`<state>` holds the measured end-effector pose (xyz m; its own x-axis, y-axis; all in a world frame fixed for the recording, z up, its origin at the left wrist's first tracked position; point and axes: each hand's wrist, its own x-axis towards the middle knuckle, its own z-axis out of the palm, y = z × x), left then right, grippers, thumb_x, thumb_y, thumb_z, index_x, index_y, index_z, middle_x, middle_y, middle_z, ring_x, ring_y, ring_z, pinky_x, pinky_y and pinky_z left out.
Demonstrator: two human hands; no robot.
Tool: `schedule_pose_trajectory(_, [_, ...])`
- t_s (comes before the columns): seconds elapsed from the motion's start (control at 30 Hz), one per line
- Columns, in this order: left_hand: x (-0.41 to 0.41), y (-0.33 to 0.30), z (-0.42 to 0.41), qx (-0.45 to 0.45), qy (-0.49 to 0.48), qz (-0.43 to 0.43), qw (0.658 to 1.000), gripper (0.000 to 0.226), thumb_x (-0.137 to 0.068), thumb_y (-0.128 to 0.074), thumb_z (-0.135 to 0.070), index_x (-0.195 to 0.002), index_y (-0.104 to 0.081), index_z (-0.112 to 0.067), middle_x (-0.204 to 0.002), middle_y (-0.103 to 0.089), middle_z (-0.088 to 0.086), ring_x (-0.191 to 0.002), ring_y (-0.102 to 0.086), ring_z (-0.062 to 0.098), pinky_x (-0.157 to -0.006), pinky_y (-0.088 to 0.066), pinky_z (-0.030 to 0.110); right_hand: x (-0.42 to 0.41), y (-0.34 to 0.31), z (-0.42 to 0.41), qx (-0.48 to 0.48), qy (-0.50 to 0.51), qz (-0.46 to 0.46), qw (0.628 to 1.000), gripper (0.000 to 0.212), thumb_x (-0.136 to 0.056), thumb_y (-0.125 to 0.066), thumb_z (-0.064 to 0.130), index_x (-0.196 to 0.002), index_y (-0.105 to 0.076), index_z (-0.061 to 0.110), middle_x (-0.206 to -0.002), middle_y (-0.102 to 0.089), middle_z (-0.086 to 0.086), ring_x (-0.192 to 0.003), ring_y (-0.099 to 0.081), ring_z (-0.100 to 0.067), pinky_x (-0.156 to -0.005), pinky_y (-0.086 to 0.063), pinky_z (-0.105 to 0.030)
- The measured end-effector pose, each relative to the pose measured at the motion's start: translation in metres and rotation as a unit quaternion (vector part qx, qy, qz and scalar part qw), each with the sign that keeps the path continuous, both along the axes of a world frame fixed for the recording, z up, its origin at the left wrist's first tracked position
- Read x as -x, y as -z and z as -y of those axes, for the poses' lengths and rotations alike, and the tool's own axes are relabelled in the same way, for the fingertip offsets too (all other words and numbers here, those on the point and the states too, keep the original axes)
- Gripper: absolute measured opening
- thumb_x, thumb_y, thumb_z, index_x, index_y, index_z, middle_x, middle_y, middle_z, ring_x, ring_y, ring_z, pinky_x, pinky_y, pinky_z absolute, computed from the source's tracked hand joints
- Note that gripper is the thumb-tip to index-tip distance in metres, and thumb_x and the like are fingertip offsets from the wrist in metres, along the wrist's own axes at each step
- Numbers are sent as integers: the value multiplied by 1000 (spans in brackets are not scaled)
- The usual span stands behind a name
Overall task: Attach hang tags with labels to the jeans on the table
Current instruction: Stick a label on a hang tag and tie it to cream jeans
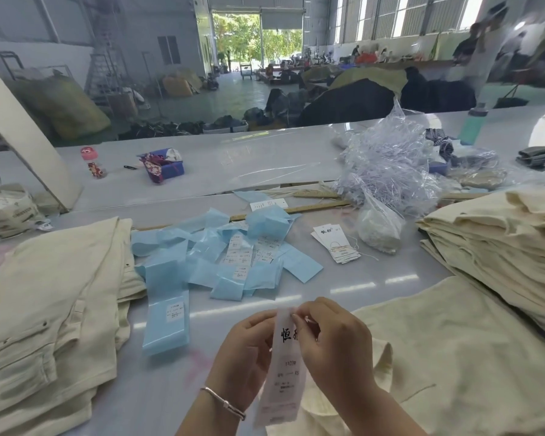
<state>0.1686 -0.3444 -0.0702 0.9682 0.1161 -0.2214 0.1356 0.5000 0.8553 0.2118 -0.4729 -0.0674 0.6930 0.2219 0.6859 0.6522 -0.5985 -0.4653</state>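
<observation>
Both hands hold one white hang tag (285, 366) upright above the worktop (375, 278).

The left hand (246, 344) grips the tag's left edge, and the right hand (331, 338) pinches its top corner. Cream jeans (453, 357) lie just under the hands, a folded stack (497, 247) at the right, another pile (54, 294) at the left. Blue label backings (221, 256) and a bundle of tags (335, 243) lie between them.

A small pink-capped bottle (92, 162) stands near a blue basket (167, 166), with a green bottle (473, 125) far right.
</observation>
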Motion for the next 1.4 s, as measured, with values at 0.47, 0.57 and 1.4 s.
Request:
schedule_pose_trajectory(0.47, [-32, -6, 47, -377, -128, 20, 917, 6, -85, -70, -5, -80, -68, -8, -71, -71, 3, -68, -68, 12, -66, -52, 22, -27, -14, 60, -10, -69, -84, 994, 26, -82, -65, -2, -101, -74, 15, -96, -68, 4, -67, -62, -19, -56, -52, -30])
schedule_pose_trajectory(0.57, [-45, -13, 64, -498, -138, 56, 855, 11, -84, -71, -9, -76, -66, -16, -69, -68, -5, -66, -61, 4, -64, -48, 20, -44, -22, 81, -46, -73, -114, 990, 46, -80, -64, -6, -118, -68, 20, -112, -63, 22, -56, -47, -5, -62, -45, -18])
schedule_pose_trajectory(1.4, [-74, 95, 167, -743, 133, -96, 649, 92, -78, -68, -51, -151, -19, -27, -152, -25, -2, -141, -22, 22, -115, -27, 39, -144, -22, 162, 1, 59, 45, 997, 2, -79, -72, 4, -81, -71, 3, -80, -55, -13, -74, -56, -34, -62, -33, -26])
